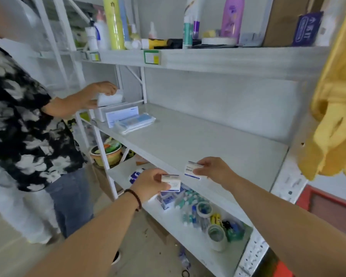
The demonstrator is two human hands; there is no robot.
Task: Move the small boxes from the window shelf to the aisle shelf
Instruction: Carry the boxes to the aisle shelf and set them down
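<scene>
Far left: second person in a black-and-white patterned shirt, hand on a white box at the far end of the middle shelf. Not part of the task hands.

Left hand: grip closed on a small box, white with a blue band, thumb on its top edge. Box is held in the air just in front of the shelf's front edge, over the lower shelf.

Right hand: grip closed on a second small box, white, blue print, long axis roughly level and running left-right. It sits at the front lip of the middle shelf; contact with the board cannot be told.

Key relation: bare shelf surface lies directly ahead of and beyond both boxes. Right hand is nearer the board, so judged likely to set down first.
</scene>
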